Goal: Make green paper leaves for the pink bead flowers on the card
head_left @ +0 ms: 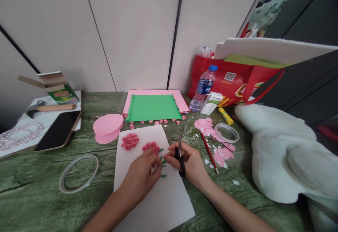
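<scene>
A white sheet (155,196) lies on the green wood-grain table, with two clusters of pink paper roses (130,141) near its top. Small green paper leaves (164,176) lie on the sheet below the right cluster (151,146). My left hand (146,168) is over the sheet at that cluster's lower edge, thumb and fingers pinched together; whatever is between them is hidden. At the sheet's right edge, my right hand (188,160) holds black-handled scissors (180,160), blades pointing away from me. Its thumb and forefinger tips are near the leaves.
Green paper (154,107) lies behind the sheet. Pink ovals (107,126) and a tape roll (79,174) are left; a pencil (209,152), pink scraps (220,156), another tape roll (227,133) and white plush (280,147) are right. A bottle (203,89) stands by a red bag (237,80).
</scene>
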Action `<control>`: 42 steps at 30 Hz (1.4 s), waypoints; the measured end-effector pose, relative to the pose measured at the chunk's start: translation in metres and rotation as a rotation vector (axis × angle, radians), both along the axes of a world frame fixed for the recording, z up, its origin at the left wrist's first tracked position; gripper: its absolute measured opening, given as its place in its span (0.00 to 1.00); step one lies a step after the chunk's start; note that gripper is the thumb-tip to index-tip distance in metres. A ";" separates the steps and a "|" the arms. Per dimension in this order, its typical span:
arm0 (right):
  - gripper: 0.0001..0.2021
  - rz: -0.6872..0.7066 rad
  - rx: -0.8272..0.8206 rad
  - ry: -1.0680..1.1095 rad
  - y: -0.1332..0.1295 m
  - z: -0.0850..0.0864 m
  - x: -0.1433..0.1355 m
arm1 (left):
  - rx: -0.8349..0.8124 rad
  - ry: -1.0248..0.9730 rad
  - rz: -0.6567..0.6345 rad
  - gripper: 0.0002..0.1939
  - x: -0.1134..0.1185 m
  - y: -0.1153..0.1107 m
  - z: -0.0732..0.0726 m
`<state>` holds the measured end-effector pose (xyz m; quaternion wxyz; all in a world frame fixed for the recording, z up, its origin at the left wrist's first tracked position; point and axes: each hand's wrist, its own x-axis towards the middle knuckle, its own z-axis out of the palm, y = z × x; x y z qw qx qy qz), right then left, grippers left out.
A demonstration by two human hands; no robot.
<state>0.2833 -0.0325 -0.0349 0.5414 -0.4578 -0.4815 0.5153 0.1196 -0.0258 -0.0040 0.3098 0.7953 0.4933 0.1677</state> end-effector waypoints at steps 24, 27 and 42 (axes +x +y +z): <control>0.14 0.004 -0.042 0.084 -0.004 0.012 -0.002 | -0.298 -0.499 0.247 0.08 0.008 -0.001 0.008; 0.15 0.006 -0.057 0.090 -0.005 0.015 -0.003 | -0.330 -0.558 0.277 0.08 0.010 -0.003 0.011; 0.13 0.051 -0.008 0.021 -0.010 0.016 -0.007 | -0.398 -0.708 0.309 0.12 0.012 -0.006 0.016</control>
